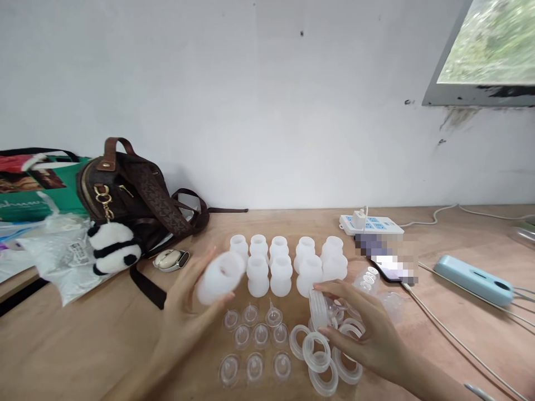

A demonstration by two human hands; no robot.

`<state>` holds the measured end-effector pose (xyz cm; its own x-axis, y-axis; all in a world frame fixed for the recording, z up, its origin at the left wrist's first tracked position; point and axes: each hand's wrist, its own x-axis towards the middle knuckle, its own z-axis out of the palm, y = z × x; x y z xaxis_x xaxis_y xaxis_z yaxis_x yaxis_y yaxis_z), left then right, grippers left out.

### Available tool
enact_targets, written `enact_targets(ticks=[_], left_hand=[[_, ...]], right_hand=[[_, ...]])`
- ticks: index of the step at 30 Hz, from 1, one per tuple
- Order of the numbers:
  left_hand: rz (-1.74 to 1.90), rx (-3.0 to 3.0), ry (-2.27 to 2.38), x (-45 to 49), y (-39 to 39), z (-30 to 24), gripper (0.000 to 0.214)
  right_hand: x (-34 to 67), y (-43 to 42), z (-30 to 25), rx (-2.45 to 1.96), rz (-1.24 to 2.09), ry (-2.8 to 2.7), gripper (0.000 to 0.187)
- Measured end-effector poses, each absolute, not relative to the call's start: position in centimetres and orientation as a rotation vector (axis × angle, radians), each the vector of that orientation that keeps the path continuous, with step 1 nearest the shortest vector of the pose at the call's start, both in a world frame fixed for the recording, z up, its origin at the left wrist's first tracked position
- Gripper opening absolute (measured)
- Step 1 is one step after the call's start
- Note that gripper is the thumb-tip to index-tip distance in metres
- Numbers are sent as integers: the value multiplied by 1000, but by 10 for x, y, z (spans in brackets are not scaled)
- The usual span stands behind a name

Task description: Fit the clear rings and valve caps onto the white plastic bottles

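My left hand (178, 314) is curled around a white silicone bottle body (221, 277), tilted with its round opening towards me. Between the thumb and fingers of my right hand (374, 326) is a translucent ribbed screw ring (319, 309), seen edge-on. Beyond my hands, several white waisted bottle bodies (281, 275) stand upright in two rows. Clear teats (261, 336) lie in rows on the wooden table (188, 356) in front of them. A loose pile of translucent rings (316, 352) lies below my right hand, which partly hides it.
Right of the pile lie clear plastic pieces (368, 279), a phone (388, 264) on a cable, a power strip (371, 224) and a light-blue device (472, 279). At left are a brown backpack (125, 189), panda plush (115, 249), plastic bag (69, 256) and beige mouse-like object (170, 260).
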<state>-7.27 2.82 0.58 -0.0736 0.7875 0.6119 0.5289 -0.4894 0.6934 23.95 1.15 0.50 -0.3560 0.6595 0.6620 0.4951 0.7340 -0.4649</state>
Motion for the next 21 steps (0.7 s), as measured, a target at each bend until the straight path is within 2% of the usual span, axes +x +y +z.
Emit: enact_targets(ticks=[2, 7, 12, 16, 21], left_hand=[[1569, 1982, 1292, -68, 18, 3, 56], [1435, 1864, 1196, -53, -1, 3, 37], [1225, 1791, 1107, -44, -8, 4, 37], [1087, 1692, 979, -42, -9, -6, 38], [1024, 1605, 924, -40, -7, -11, 34]], right_hand=[[239, 12, 5, -852, 194, -2031, 38], [233, 9, 9, -702, 99, -2067, 32], [231, 1, 5, -576, -90, -2137, 35], [232, -4, 0, -592, -276, -2166, 27], [229, 0, 5, -462, -335, -2127, 16]])
